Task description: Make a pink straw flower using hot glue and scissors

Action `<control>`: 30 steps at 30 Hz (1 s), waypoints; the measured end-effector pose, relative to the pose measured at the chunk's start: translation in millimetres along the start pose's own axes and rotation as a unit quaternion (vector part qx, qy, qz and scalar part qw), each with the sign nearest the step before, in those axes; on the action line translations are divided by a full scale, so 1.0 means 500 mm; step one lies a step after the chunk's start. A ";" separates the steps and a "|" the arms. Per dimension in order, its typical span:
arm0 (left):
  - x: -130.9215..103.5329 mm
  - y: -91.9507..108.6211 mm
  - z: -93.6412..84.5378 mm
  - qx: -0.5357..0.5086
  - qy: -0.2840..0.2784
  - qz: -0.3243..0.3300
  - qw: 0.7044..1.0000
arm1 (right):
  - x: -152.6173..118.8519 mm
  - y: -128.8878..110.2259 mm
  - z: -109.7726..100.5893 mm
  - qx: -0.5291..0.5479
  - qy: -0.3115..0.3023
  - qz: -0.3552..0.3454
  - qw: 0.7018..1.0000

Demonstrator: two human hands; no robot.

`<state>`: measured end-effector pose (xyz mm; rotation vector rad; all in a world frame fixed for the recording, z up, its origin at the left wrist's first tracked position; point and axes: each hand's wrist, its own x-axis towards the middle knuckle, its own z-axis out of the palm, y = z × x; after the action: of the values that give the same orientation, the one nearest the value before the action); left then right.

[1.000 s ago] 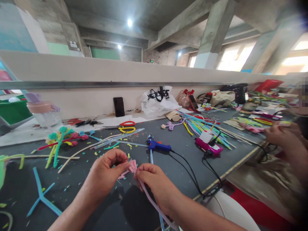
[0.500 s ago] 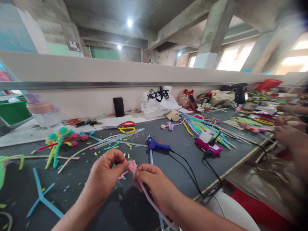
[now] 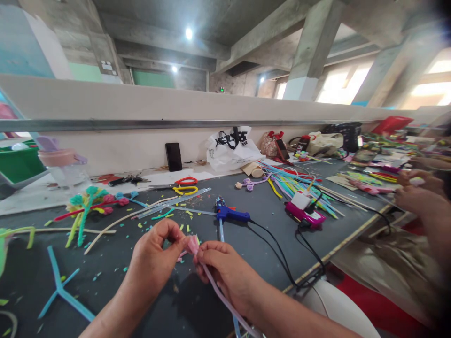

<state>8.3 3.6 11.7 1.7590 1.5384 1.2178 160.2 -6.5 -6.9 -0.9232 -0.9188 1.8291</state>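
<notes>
Above the dark table (image 3: 148,281), my left hand (image 3: 160,251) pinches the left edge of a small pink flower-like piece (image 3: 192,244). My right hand (image 3: 220,267) is closed just below that piece, around the top of a pale pink stem (image 3: 225,300) that runs down toward the bottom edge. The fingertips of both hands nearly meet at the pink piece. Behind them a blue glue gun (image 3: 234,214) lies on the table with its cord trailing right. Small pink pieces lie partly hidden under my hands.
Yellow-and-red scissors (image 3: 185,190), a phone (image 3: 173,157) and a white bag (image 3: 232,150) are at the back. Blue joined stems (image 3: 59,286) and colourful flowers (image 3: 84,206) lie left. A magenta device (image 3: 305,215) is right, and another person's hands (image 3: 419,192) work at far right.
My hands have barely moved, and the pink piece has turned slightly between my fingers. The other person's hands at the far right have shifted a little to the left.
</notes>
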 end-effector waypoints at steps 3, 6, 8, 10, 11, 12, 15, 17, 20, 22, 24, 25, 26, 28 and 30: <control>0.000 -0.001 -0.002 0.038 0.010 0.022 0.999 | 0.001 0.000 -0.001 0.001 -0.005 0.001 1.000; 0.000 0.004 -0.004 0.070 0.016 0.037 0.997 | 0.002 0.000 -0.001 -0.007 -0.007 0.001 1.000; -0.001 0.008 -0.004 0.085 0.020 0.041 0.995 | 0.002 -0.001 -0.001 -0.007 -0.008 -0.003 1.000; -0.003 0.010 -0.004 0.098 0.029 0.042 0.994 | 0.002 -0.001 -0.002 -0.004 -0.008 -0.006 1.000; -0.004 0.011 -0.004 0.103 0.031 0.042 0.993 | 0.002 0.000 -0.003 -0.002 -0.007 -0.005 1.000; -0.005 0.011 -0.004 0.104 0.032 0.042 0.993 | 0.003 0.000 -0.004 -0.002 -0.006 -0.004 1.000; -0.005 0.010 -0.002 0.099 0.019 0.042 0.994 | 0.003 0.002 -0.007 0.003 -0.005 -0.002 1.000; -0.003 0.009 -0.002 0.092 0.013 0.044 0.995 | 0.004 0.001 -0.007 0.006 -0.003 -0.006 1.000; 0.000 0.006 -0.004 0.079 0.013 0.049 0.996 | 0.004 -0.003 -0.005 0.010 0.007 -0.004 1.000; 0.001 0.003 -0.007 0.075 0.018 0.051 0.996 | 0.003 -0.005 -0.003 0.011 0.015 -0.001 1.000; 0.001 0.000 -0.011 0.077 0.032 0.054 0.995 | 0.002 -0.006 -0.002 0.012 0.017 0.001 1.000; 0.000 -0.002 -0.013 0.077 0.042 0.060 0.994 | 0.002 -0.006 -0.002 0.013 0.015 -0.001 1.000; 0.000 -0.004 -0.013 0.077 0.051 0.066 0.994 | 0.001 -0.007 -0.002 0.015 0.012 -0.004 1.000; 0.000 -0.006 -0.011 0.068 0.055 0.079 0.993 | 0.001 -0.008 -0.003 0.018 0.013 -0.011 1.000; 0.001 -0.008 -0.005 0.057 0.034 0.084 0.994 | 0.000 -0.010 -0.003 0.020 0.016 -0.017 1.000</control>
<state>4.1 4.5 10.0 1.9742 1.5504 1.3059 163.5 -4.5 -3.1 -0.9042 -0.8695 1.7932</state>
